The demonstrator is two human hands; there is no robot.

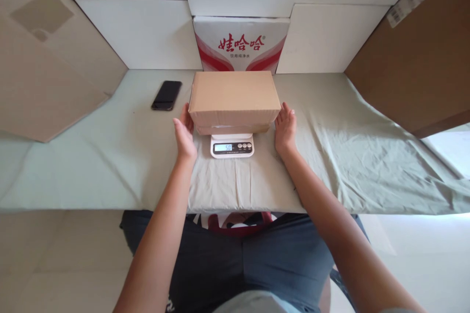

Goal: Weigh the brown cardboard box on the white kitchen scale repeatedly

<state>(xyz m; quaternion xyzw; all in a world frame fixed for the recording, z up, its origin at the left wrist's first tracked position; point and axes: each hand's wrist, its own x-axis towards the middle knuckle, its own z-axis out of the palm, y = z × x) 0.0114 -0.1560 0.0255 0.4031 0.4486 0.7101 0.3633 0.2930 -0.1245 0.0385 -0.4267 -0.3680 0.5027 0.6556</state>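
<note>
Flanking one plain brown cardboard box (235, 99), your left hand (184, 134) and right hand (285, 128) lie open against its ends, gripping nothing. It sits on one white scale (232, 146) (display lit), mid-table (110, 166); one black phone (166, 95) lies toward the far-left corner.

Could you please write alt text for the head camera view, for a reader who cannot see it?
A closed cardboard box sits on a small white digital scale, with the person's left hand and right hand open at its two sides. The scale stands on a table draped in pale green cloth, with a black phone lying to the left.
</note>
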